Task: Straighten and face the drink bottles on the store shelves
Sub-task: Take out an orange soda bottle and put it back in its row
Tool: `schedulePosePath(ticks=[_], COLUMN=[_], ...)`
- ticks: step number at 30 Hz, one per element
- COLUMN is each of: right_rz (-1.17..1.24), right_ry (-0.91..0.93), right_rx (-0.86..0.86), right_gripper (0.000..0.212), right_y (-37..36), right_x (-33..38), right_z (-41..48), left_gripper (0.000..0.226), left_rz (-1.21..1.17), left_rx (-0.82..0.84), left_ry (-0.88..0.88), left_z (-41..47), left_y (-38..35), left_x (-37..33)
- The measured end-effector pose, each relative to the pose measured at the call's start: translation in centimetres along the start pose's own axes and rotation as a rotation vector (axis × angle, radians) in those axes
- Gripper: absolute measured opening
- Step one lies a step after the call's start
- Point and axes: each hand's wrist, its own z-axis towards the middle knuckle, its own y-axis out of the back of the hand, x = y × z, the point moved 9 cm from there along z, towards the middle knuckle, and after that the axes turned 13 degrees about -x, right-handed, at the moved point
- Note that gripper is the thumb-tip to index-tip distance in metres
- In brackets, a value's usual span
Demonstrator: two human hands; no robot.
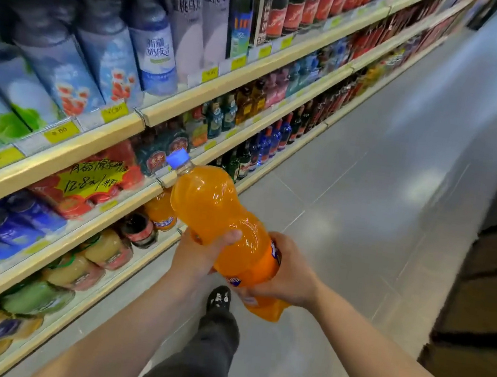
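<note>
A large orange soda bottle [210,205] with a blue cap is tilted in front of me, cap pointing up and left toward the shelves. My left hand [198,254] grips its waist from the left. My right hand [286,274] holds its labelled lower part from the right. Both hands are off the shelf, over the aisle floor. Another orange soda bottle [159,212] stands on the low shelf [132,205] just left of the held one, next to a dark bottle with a red label [140,231].
Long shelving runs along my left, packed with pale blue bottles [154,51] on top, cans and multipacks in the middle, juice bottles [98,251] low down. A yellow handwritten price sign [92,178] hangs on a shelf edge. Grey tiled aisle floor [364,202] lies right; my shoe [219,299] is below.
</note>
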Motion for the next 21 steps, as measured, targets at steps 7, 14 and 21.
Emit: schedulePosePath(ticks=[7, 14, 21], right_rz=[-0.011, -0.054, -0.109], right_ry=[0.013, 0.158, 0.299], right_rx=[0.198, 0.418, 0.605], right_gripper=[0.102, 0.109, 0.108], right_y=[1.4, -0.1, -2.8], right_x=[-1.3, -2.3, -5.3], right_z=[11.9, 23.1, 31.6], left_gripper=[0.103, 0.076, 0.093], left_rz=[-0.033, -0.163, -0.262], left_rx=[-0.098, -0.351, -0.573], left_ry=[0.039, 0.071, 0.154], left_z=[8.0, 14.5, 19.6], left_y=[-4.6, -6.9, -9.6], left_x=[-2.9, -4.1, -1.1])
